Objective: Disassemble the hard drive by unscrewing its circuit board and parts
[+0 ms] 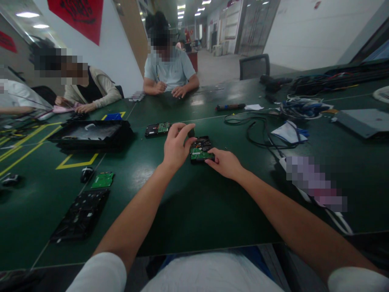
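A hard drive lies on the green table in front of me, its green circuit board facing up beside dark metal parts. My right hand pinches the drive's near right edge between thumb and fingers. Over the drive's left side is my left hand, thumb and fingers curled around a small dark piece whose kind I cannot make out. Just beyond that hand sits a second hard drive. At the left lie a loose green circuit board and a black drive-like casing.
A black tray stands at the left, with a small black object nearer me. To the right are cables, a cloth, a power strip and a grey box. Across the table sits a person; others sit left.
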A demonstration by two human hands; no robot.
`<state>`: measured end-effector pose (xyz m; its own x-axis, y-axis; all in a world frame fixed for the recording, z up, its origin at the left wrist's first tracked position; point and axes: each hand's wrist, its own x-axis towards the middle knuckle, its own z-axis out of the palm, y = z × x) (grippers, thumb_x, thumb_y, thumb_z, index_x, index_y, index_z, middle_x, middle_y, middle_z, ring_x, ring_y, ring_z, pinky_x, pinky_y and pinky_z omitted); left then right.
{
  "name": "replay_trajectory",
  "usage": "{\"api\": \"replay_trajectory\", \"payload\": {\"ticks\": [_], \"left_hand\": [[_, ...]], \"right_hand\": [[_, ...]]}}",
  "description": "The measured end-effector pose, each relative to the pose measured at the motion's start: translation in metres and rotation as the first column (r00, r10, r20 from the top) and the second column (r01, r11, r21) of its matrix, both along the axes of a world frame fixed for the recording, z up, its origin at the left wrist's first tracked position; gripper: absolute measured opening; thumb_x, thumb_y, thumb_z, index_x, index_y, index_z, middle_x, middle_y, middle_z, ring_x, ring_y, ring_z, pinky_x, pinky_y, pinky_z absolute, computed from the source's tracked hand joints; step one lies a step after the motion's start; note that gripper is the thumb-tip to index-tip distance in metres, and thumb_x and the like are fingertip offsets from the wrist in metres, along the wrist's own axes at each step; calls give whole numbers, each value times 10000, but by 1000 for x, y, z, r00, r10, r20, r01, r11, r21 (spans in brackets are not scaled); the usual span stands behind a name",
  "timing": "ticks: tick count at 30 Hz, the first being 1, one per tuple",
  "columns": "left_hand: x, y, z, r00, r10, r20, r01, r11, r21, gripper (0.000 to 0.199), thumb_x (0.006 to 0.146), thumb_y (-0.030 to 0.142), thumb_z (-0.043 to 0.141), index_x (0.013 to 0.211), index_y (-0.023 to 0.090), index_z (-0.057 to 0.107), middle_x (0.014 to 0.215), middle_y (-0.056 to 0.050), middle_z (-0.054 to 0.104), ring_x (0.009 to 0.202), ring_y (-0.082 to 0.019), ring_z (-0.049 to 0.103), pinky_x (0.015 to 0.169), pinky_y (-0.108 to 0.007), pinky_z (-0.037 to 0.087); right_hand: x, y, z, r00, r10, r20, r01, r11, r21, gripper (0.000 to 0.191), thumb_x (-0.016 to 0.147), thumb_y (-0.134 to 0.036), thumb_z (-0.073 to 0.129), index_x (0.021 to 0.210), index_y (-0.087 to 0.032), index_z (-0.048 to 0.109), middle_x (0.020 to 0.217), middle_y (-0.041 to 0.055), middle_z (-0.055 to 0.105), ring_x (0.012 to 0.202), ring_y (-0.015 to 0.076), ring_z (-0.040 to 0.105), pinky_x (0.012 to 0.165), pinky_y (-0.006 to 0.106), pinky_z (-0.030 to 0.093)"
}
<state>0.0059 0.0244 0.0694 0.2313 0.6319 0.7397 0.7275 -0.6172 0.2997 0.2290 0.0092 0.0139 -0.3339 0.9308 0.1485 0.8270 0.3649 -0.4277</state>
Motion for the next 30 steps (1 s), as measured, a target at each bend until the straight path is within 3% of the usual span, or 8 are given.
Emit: {"api": "replay_trajectory", "payload": {"ticks": [4,7,11,19,24,27,30], "left_hand": [[0,0,-1,997,43,-62,-43,999,-2,448,1016,142,585,1448,257,595,1404,-106,687,1333,-254,637,1174,-451,508],[0,2,-4,996,57,-65,-60,998,-34,498,1002,217,662,1483,229,535,1465,-137,666,1366,-287,634,1180,-473,506],[-1,4,-6,999,51,-11,-52,995,-86,558,952,261,757,1454,225,517,1437,-138,670,1298,-297,675,1109,-469,556],[-1,4,-3,998,30,-54,-35,996,-86,524,978,91,612,1478,238,559,1361,-120,682,1282,-273,646,1102,-444,555],[-1,5,-9,997,26,-67,-32,996,-85,598,983,202,692,1537,237,472,1486,-140,645,1344,-293,640,1138,-461,537],[-1,5,-12,999,37,-24,-39,994,-105,650,922,253,795,1484,231,470,1461,-143,658,1279,-302,689,1098,-463,564],[-1,5,-11,1000,17,9,-16,992,-126,554,930,237,782,1408,247,501,1372,-108,698,1170,-278,733,1041,-458,594]], "right_hand": [[0,0,-1,1000,8,-3,-8,1000,12,286,1014,-389,659,1242,-216,665,855,23,752,788,208,681,672,311,379],[0,0,-1,1000,11,3,-11,1000,18,301,1017,-392,658,1257,-210,663,845,25,750,774,210,677,674,315,380],[0,0,0,1000,12,7,-12,1000,10,285,1018,-391,657,1235,-207,668,866,29,753,766,204,671,673,315,377],[0,0,1,1000,14,3,-14,1000,0,275,1020,-384,656,1226,-203,665,854,28,749,760,201,668,666,307,368],[0,0,1,1000,13,7,-13,1000,10,277,1017,-384,659,1226,-201,663,842,28,745,760,206,669,665,309,360],[0,-1,1,1000,16,14,-16,1000,9,276,1020,-384,655,1226,-201,664,858,32,747,770,205,668,669,308,354],[0,0,1,1000,14,18,-14,1000,10,275,1017,-382,655,1224,-200,668,875,38,749,770,204,665,667,308,356]]}}
